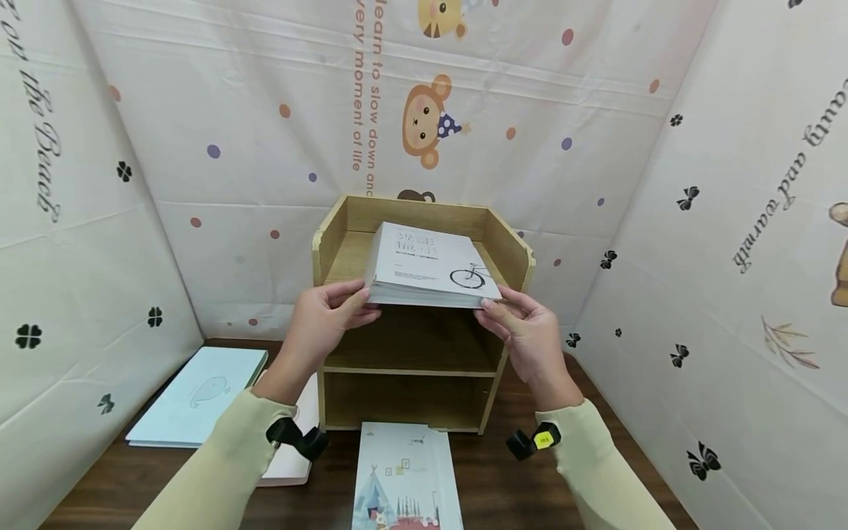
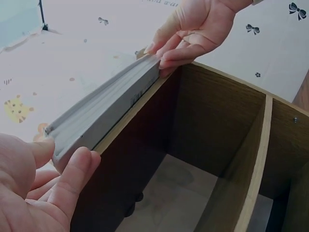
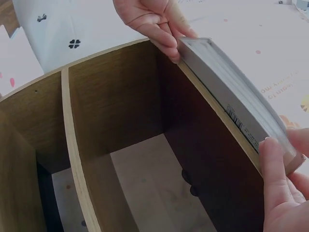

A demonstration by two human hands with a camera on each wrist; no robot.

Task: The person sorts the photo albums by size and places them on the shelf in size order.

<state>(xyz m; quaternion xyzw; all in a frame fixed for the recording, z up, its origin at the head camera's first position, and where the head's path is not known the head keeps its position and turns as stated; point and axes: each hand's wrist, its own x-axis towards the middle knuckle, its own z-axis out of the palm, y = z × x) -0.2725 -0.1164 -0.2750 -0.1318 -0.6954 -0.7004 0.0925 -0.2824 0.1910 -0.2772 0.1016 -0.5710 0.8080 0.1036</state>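
Shelf: one wooden shelf point(image 1: 417, 215), standing on the desk point(image 1: 493, 489); one open top tier with raised back and sides, two compartments below it, one above the other.
Held book: one thick white book point(image 1: 424, 269), cover up, at the front of the shelf's top tier; one bicycle drawing and printed characters on the cover. One barcode on its narrow side in both wrist views. Whether its full underside rests on the tier, cannot tell.
Hands: two, both on the white book at the shelf's front edge.
Left hand point(image 1: 327, 309): pinches the book's near left corner, thumb against fingers.
Right hand point(image 1: 526, 327): pinches the near right corner, thumb on top.
Sleeves: two, pale yellow-green.
Wrist devices: two, black, one per wrist; the right one point(image 1: 533, 442) has one yellow label.
Books on desk: three seen. One light-blue book point(image 1: 199, 397) with a whale drawing, left of the shelf; one pale book point(image 1: 294, 445), between it and the shelf, partly hidden by the left arm; one illustrated book point(image 1: 397, 478) with a tent, in front of the shelf, cut off by the view.
Backdrop: printed white cloth point(image 1: 232, 88) behind and on both sides of the shelf; one whole monkey face above it.
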